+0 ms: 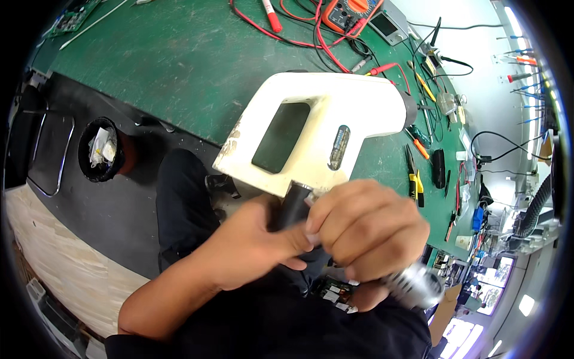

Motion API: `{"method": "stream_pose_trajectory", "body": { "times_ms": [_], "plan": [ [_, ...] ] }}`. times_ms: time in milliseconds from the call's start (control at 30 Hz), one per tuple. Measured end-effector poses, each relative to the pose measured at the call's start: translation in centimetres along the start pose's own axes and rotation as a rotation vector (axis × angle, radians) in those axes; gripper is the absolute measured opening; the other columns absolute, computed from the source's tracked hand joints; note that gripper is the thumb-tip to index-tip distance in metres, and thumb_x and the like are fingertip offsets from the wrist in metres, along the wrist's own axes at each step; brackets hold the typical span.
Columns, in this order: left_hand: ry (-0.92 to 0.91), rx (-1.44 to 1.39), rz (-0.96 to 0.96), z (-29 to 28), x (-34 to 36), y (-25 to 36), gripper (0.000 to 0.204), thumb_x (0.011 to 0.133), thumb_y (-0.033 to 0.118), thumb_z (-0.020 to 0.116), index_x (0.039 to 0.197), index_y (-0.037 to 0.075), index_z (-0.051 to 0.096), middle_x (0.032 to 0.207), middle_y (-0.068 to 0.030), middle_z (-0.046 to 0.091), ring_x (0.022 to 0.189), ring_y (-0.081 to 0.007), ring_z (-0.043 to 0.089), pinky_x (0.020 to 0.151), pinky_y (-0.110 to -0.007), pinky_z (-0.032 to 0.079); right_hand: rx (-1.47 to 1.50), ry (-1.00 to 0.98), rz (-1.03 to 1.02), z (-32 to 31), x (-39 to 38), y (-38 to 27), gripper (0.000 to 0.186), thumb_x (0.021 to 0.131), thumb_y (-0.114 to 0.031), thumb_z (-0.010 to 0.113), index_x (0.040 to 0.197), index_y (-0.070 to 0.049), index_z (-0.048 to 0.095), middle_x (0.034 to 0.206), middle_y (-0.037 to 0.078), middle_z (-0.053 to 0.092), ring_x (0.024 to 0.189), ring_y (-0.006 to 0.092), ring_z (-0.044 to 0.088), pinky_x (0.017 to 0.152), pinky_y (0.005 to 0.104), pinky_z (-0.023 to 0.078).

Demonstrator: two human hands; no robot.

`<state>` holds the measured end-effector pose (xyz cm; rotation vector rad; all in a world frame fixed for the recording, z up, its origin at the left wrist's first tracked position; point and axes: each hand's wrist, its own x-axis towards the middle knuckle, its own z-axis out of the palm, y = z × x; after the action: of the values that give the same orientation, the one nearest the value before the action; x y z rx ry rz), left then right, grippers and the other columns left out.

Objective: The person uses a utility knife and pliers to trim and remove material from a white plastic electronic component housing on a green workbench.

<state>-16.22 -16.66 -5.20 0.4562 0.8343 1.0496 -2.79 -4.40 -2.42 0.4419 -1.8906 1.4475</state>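
Observation:
A large cream plastic housing [332, 102], with a handle cutout and a dark round end piece [410, 112], lies at the table's near edge. Below its lower edge my left hand [251, 242] is closed round a short black cylinder [294, 203]. Whether the cylinder touches the housing cannot be made out. My right hand [373, 230] is closed, its fingertips meeting the left thumb beside the cylinder; what it grips is hidden and slightly blurred. A smeared silvery metal piece [418, 286], perhaps a wristwatch, shows by the right wrist.
The green table [161, 66] holds an orange multimeter [350, 12] with red and black leads, yellow-handled pliers [416, 182], an orange-handled screwdriver [421, 149] and a grey instrument [388, 24]. A lined waste bin [98, 164] stands on the floor at left, near a chair [57, 149].

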Motion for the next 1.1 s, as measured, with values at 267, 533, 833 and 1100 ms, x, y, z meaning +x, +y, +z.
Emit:
{"method": "stream_pose_trajectory", "body": {
  "times_ms": [267, 533, 833, 1100],
  "plan": [
    [0.153, 0.244, 0.045, -0.2, 1.2, -0.5, 0.028, 0.084, 0.021, 0.069, 0.082, -0.004, 0.057, 0.065, -0.0091, 0.06, 0.059, -0.0172, 0.058, 0.056, -0.035, 0.046, -0.084, 0.082, 0.046, 0.0, 0.1, 0.7, 0.039, 0.096, -0.044, 0.063, 0.078, -0.013, 0.048, 0.06, -0.001, 0.051, 0.051, 0.0151, 0.051, 0.058, 0.0363, 0.052],
    [0.136, 0.175, 0.044, -0.7, 1.4, -0.4, 0.021, 0.092, 0.02, 0.069, 0.09, 0.002, 0.059, 0.065, 0.0015, 0.056, 0.051, -0.0039, 0.051, 0.045, -0.021, 0.039, -0.236, 0.209, 0.09, 1.5, -0.5, 0.9, 0.034, 0.101, -0.046, 0.05, 0.085, -0.016, 0.047, 0.068, -0.002, 0.048, 0.057, 0.0138, 0.05, 0.065, 0.0373, 0.05],
    [0.465, 0.904, 0.404, -0.1, -0.4, -1.3, 0.043, 0.082, 0.024, 0.079, 0.103, -0.003, 0.053, 0.074, -0.0156, 0.063, 0.059, -0.0323, 0.065, 0.056, -0.04, 0.053, -0.229, 0.233, -0.157, 1.7, -0.9, 2.5, 0.032, 0.098, -0.036, 0.059, 0.086, -0.009, 0.049, 0.065, 0.003, 0.051, 0.053, 0.0192, 0.053, 0.055, 0.0401, 0.053],
    [0.588, 1.192, 0.852, -1.2, 2.3, -2.5, 0.041, 0.078, 0.024, 0.077, 0.087, 0.002, 0.044, 0.065, -0.0111, 0.057, 0.059, -0.0286, 0.064, 0.052, -0.036, 0.053, -0.237, 0.265, 0.1, 1.2, -0.4, 1.0, 0.036, 0.101, -0.042, 0.051, 0.082, -0.011, 0.045, 0.068, 0.005, 0.047, 0.062, 0.0222, 0.049, 0.07, 0.0461, 0.048]
  ]
}}
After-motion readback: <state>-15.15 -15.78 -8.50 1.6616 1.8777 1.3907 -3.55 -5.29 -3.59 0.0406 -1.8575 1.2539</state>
